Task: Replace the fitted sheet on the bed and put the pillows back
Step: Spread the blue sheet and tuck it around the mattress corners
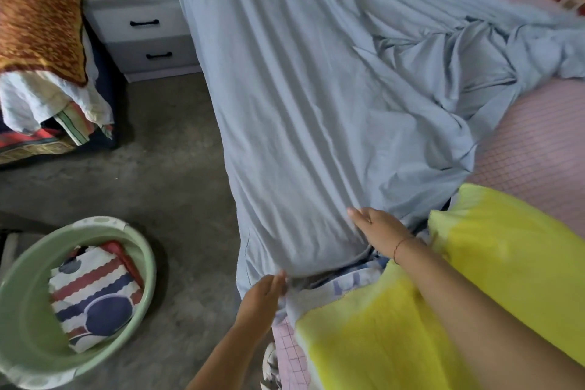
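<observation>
Both flat, gripping nothing: left hand (262, 296) touching blue sheet (300, 120) hem, right hand (378, 231) pressing it. Risk: unheld near corner slides off mattress (538, 149); far-right bunch drags it.

I see a bare grey concrete floor (177, 149) under soft, even light. A grey two-drawer bedside cabinet with black handles (142, 28) stands on it at the far side. A pale green round plastic basin (28, 320) sits nearer me.
</observation>
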{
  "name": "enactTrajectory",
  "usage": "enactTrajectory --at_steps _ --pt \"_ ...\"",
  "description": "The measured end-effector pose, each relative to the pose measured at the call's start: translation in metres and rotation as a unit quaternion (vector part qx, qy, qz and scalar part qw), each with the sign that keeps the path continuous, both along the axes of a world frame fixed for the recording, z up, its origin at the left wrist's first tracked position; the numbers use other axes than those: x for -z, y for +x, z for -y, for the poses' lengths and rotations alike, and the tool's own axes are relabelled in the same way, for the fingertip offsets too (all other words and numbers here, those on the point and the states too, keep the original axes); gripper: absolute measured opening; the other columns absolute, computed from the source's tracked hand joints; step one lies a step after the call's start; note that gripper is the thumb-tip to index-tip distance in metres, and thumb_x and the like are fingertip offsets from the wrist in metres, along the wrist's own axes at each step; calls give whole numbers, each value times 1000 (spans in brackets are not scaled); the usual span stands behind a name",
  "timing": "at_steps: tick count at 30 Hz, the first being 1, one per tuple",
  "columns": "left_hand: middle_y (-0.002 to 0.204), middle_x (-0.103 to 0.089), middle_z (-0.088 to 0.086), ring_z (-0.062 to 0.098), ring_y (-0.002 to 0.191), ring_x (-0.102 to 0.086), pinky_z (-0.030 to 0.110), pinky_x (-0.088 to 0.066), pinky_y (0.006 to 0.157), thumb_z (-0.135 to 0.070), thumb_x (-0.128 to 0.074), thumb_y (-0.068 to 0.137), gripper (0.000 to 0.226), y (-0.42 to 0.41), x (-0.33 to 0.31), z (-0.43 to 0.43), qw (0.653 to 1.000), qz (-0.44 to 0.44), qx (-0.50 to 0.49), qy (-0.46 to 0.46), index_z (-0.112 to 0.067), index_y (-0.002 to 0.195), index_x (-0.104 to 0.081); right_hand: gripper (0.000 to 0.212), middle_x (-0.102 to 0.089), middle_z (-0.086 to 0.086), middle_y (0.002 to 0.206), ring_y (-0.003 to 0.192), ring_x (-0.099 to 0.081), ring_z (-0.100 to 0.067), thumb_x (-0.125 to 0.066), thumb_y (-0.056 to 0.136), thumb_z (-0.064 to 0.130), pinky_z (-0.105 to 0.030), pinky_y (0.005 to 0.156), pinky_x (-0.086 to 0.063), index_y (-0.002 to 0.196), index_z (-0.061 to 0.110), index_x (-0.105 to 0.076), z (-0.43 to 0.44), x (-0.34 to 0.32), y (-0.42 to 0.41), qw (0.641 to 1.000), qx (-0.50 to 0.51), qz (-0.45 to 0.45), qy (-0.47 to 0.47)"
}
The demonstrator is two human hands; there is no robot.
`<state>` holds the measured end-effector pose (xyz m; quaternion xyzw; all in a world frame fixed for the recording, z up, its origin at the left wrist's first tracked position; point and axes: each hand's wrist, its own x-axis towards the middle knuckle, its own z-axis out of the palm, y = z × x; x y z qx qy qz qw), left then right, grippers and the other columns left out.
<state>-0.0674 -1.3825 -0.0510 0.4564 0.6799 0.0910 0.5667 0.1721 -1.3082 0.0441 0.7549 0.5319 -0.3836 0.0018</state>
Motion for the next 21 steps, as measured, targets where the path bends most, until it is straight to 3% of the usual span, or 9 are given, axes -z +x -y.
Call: enactTrajectory --at_steps 2,4,6,7,9,11,14,18,21 --pt "94 -68 2 20 93 -62 34 -46 85 -63 -35 92 53 -4 -13 -1 999 -16 4 34 -19 95 -64 51 -64 -8 104 98 -57 -24 -33 99 50 -33 81 -42 110 9 -62 19 -26 -8 993 58 -45 96" --pt "94 -68 2 20 94 -62 35 -45 87 -58 -36 97 43 -6 -33 0 997 -16 13 68 -23 91 -61 52 -65 -11 106 103 -58 -27 -37 99 49 -35 84 -45 111 4 -61 47 -49 -12 977 110 -92 159" --pt "94 -65 -2 18 93 -59 32 -44 86 -45 -40 100 33 -6 -56 4 995 13 13 96 -21 96 -61 46 -66 -4 101 99 -60 -20 -38 96 49 -21 79 -46 100 11 -63 76 -68 -14 963 141 -121 195" --pt "95 -63 -3 17 93 -58 30 -44 84 -42 -41 101 31 -5 -68 8 994 30 11 108 -19 101 -62 35 -65 5 100 97 -58 -13 -39 97 46 -10 75 -42 98 20 -63 91 -76 -15 957 154 -131 207" --pt "96 -62 -4 16 95 -57 28 -41 83 -40 -42 101 28 -3 -88 19 991 37 21 128 -20 102 -61 19 -59 18 100 99 -54 -5 -42 99 39 0 72 -36 101 31 -60 119 -93 -14 948 173 -137 228" --pt "94 -62 -6 16 97 -60 27 -40 83 -39 -41 101 22 0 -107 31 987 34 41 152 -25 95 -58 17 -57 20 104 103 -52 -2 -43 99 37 -1 75 -34 104 33 -59 147 -107 -10 942 189 -134 241" --pt "98 -59 -9 12 95 -55 26 -44 88 -40 -43 101 17 8 -129 51 985 62 44 154 -29 101 -56 28 -59 15 113 109 -51 -2 -43 98 39 -1 79 -32 113 25 -62 190 -123 4 938 216 -120 244" --pt "84 -60 -5 12 84 -55 10 -36 72 -35 -41 102 28 35 -151 85 985 57 68 150 -21 83 -56 32 -59 8 122 118 -50 -7 -45 99 35 -15 92 -32 121 18 -60 241 -137 25 923 269 -111 252" --pt "80 -57 -14 -2 74 -50 20 -35 69 -38 -41 102 26 64 -173 106 982 49 90 157 -26 86 -57 45 -51 2 138 130 -43 -12 -49 96 37 -23 104 -31 135 15 -50 270 -138 46 906 318 -117 252"
